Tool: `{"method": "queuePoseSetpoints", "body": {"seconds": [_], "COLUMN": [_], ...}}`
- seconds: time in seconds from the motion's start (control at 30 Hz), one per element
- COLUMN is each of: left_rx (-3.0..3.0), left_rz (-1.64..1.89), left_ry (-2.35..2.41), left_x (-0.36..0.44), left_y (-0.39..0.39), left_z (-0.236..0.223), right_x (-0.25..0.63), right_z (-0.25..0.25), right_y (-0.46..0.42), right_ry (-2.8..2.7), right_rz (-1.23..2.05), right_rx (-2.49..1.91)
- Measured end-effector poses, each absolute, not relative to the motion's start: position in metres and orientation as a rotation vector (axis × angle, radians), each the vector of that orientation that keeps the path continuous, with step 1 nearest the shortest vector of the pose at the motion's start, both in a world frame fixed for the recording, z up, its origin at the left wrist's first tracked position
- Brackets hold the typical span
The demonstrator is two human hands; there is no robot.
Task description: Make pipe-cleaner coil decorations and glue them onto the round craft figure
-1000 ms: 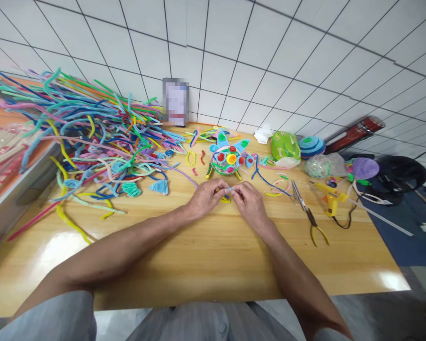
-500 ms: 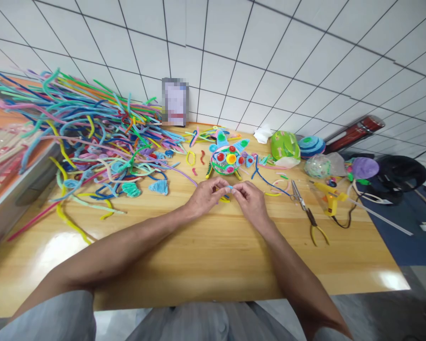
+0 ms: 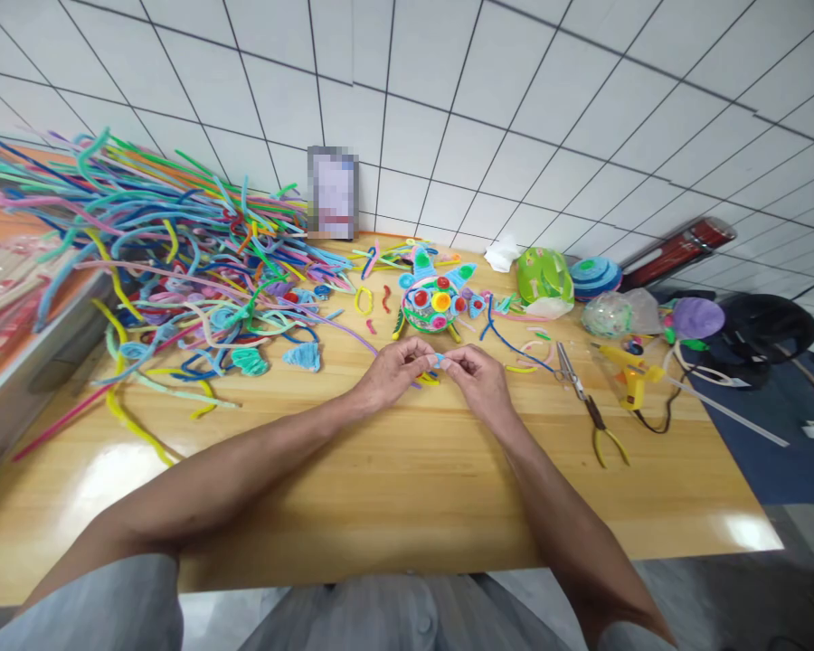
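Observation:
Between their fingertips, my left hand (image 3: 402, 371) and my right hand (image 3: 473, 375) pinch a small light-blue piece of pipe cleaner (image 3: 440, 361). Both hands are closed, and most of the piece is hidden by the fingers. Just beyond them stands a colourful pipe-cleaner figure (image 3: 434, 306) with a round body, blue pointed parts and red, yellow and pink discs. A short yellow pipe cleaner (image 3: 430, 380) lies on the table under my hands. Left of my left hand rests a blue wound triangle (image 3: 303, 356) beside a green wound piece (image 3: 250, 362).
A big heap of pipe cleaners (image 3: 196, 244) covers the left side. A phone-like object (image 3: 333, 193) leans on the tiled wall. To the right lie scissors (image 3: 571, 372), yellow-handled pliers (image 3: 603, 434) and a yellow glue gun (image 3: 630, 380). A green package (image 3: 544, 278) stands behind.
My fingers have shifted very slightly around the light-blue piece, and a little more of it shows. The things on the table have stayed in place.

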State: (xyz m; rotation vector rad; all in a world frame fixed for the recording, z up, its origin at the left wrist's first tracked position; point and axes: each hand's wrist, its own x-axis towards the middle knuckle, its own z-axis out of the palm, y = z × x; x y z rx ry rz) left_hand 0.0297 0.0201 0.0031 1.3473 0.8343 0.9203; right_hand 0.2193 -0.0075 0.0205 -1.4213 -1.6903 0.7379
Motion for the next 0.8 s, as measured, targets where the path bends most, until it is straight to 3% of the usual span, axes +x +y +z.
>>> {"method": "queuePoseSetpoints", "body": {"seconds": [0.23,0.5,0.8], "left_rx": [1.753,1.322,1.275], "left_rz": [0.952,0.886,0.879], "left_ry": [0.848,0.812,0.812], "left_x": [0.026,0.029,0.030], "left_y": [0.019,0.025,0.023], "left_z": [0.014,-0.001,0.001], "right_x": [0.218,0.222,0.218], "right_z": [0.028,0.040,0.036], "right_y": [-0.010,-0.009,-0.010], "right_ry": [-1.836,-1.640,-1.709], "right_rz": [0.567,0.599,0.571], "right_rx": [-1.412,-1.402,-1.385]}}
